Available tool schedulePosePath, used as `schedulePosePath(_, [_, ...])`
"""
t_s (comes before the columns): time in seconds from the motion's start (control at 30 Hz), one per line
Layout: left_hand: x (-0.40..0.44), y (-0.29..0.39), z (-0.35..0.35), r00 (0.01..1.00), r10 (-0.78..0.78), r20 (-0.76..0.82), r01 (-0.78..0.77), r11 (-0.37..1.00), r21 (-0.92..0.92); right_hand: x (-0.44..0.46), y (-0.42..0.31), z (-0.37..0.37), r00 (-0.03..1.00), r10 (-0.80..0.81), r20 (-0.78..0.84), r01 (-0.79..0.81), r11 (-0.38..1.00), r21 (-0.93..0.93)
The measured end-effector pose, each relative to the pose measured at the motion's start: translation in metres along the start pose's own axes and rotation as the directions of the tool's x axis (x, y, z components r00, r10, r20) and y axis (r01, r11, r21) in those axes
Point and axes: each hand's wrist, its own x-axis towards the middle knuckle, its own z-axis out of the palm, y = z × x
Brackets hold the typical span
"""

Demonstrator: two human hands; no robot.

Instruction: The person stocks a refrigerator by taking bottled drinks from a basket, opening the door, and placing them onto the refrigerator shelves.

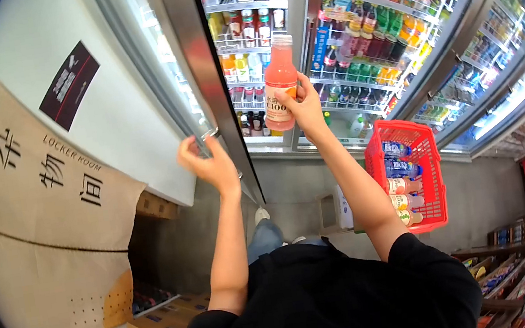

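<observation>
Drink coolers [303, 4] line the wall, one door [206, 85] open. My right hand [301, 103] wraps the pink bottle [278, 76] before the shelves. My left [212, 166], half-curled, is by the handle [210, 132]; gripping, I can't tell. Best keep bottle firm, cap up, clear of door.

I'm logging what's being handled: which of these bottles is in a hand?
The pinkish-red bottle labelled C100, held in the right hand. It's gripped, unlike the other bottles in the red basket and those on the cooler shelves.

"LOCKER ROOM", "杂物间" on beige curtain [49, 221], "C100" on pink bottle [278, 76]
</observation>
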Motion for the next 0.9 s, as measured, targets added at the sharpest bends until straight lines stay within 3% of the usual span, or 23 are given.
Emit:
schedulePosePath(0.07, [0.002, 0.022, -0.021, 0.948, 0.272, -0.168, -0.263, 0.962, 0.073, -0.004, 0.004, 0.013, 1.0, 0.017, 0.011, -0.016, 0.999, -0.039])
schedulePosePath(0.1, [0.004, 0.027, -0.025, 0.953, 0.301, -0.036, -0.303, 0.952, -0.045, -0.007, 0.003, 0.019, 0.999, 0.036, 0.033, -0.036, 0.999, -0.003])
schedulePosePath(0.2, [0.016, 0.036, -0.018, 0.918, 0.144, 0.37, -0.109, 0.987, -0.114, -0.007, 0.01, 0.03, 0.997, 0.047, 0.059, -0.045, 0.999, -0.027])
schedulePosePath(0.27, [0.033, 0.015, 0.003, 0.881, -0.049, 0.47, 0.163, 0.966, -0.203, -0.006, 0.013, 0.036, 0.998, 0.031, 0.057, -0.026, 0.996, -0.09])
schedulePosePath(0.3, [0.044, 0.013, 0.009, 0.855, -0.101, 0.508, 0.22, 0.959, -0.179, -0.004, 0.013, 0.039, 0.998, 0.023, 0.061, -0.018, 0.996, -0.085])
schedulePosePath(0.43, [0.095, -0.012, 0.031, 0.732, -0.084, 0.676, 0.267, 0.948, -0.172, 0.001, -0.001, 0.054, 0.997, 0.011, 0.08, -0.004, 0.996, -0.087])
schedulePosePath(0.53, [0.135, -0.013, 0.028, 0.479, -0.284, 0.83, 0.61, 0.788, -0.083, 0.016, -0.007, 0.066, 0.996, 0.005, 0.089, 0.004, 0.995, -0.104])
schedulePosePath(0.6, [0.157, -0.026, 0.019, 0.353, -0.284, 0.892, 0.709, 0.703, -0.057, 0.029, -0.007, 0.074, 0.995, 0.022, 0.097, -0.013, 0.996, -0.092])
schedulePosePath(0.67, [0.163, -0.036, 0.017, 0.406, -0.316, 0.858, 0.516, 0.854, 0.07, 0.043, -0.009, 0.086, 0.994, 0.042, 0.096, -0.033, 0.995, -0.091])
schedulePosePath(0.7, [0.166, -0.039, 0.017, 0.408, -0.237, 0.882, 0.442, 0.896, 0.036, 0.049, -0.01, 0.094, 0.996, 0.025, 0.088, -0.019, 0.997, -0.071])
schedulePosePath(0.8, [0.172, -0.044, 0.007, 0.395, -0.227, 0.89, 0.585, 0.81, -0.053, 0.07, -0.003, 0.114, 0.996, 0.007, 0.089, -0.001, 0.998, -0.064])
schedulePosePath(0.9, [0.182, -0.049, -0.003, 0.437, -0.202, 0.877, 0.517, 0.854, -0.061, 0.082, -0.003, 0.134, 0.995, 0.024, 0.096, -0.01, 0.989, -0.148])
